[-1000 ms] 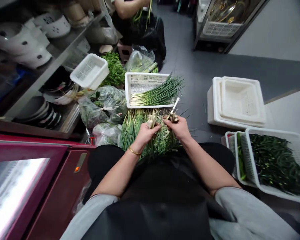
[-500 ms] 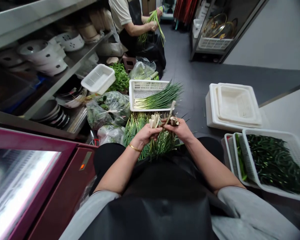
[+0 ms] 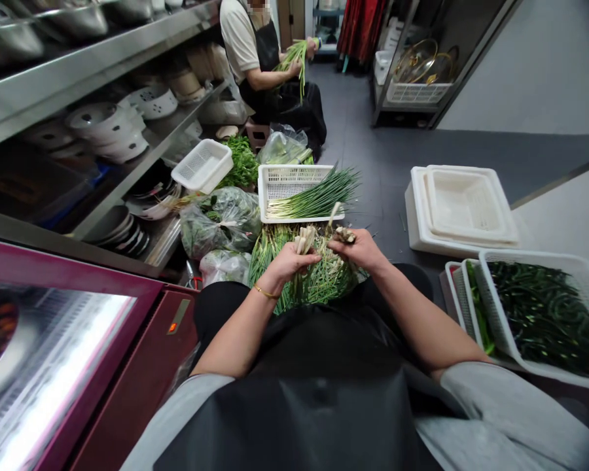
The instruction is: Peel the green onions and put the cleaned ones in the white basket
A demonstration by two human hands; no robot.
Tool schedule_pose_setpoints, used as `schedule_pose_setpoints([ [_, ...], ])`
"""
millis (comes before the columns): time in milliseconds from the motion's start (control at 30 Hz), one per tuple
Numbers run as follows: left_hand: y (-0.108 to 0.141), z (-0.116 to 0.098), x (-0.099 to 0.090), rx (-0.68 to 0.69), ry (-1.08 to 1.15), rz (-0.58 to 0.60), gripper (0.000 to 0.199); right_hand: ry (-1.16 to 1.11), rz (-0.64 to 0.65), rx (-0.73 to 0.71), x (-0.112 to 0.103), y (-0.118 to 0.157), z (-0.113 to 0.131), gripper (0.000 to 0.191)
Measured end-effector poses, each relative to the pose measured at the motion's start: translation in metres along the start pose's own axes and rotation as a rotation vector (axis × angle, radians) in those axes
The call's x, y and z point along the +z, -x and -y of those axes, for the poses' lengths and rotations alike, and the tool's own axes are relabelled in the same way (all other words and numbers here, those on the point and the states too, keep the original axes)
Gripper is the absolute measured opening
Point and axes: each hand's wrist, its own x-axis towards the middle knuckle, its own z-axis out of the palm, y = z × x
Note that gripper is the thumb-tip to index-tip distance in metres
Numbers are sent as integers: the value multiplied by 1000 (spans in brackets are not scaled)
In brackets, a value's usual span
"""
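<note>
My left hand, with a gold bracelet at the wrist, is closed around a small bunch of scallions, their white ends pointing up. My right hand pinches a clump of brownish scallion roots and peelings, a pale strip rising beside it. The hands are a short way apart. Below them lies a heap of loose scallions, roots pointing away from me. Just beyond it, a white basket holds scallions with white ends to the left and green tips over the right rim.
Bagged greens and a small white basket lie left, beside shelves of dishes. Stacked white tubs and a basket of dark green peppers stand right. Ahead, a seated co-worker holds long green stalks.
My right hand has moved slightly right, away from my left, with the roots and peelings. My left hand keeps the bunch. The camera view has tilted up a little.
</note>
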Motion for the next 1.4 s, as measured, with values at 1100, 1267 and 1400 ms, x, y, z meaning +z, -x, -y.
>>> schedule_pose_setpoints([
  [1100,-4,16,-9,-120,186,145,40,3,-104,-53,-10,-18,-23,29],
  [1267,-4,20,-10,-102,199,84,39,-152,-302,24,-11,-21,-26,33],
  [1400,-10,28,-2,4,88,-48,35,-123,-57,68,18,-19,-26,34],
])
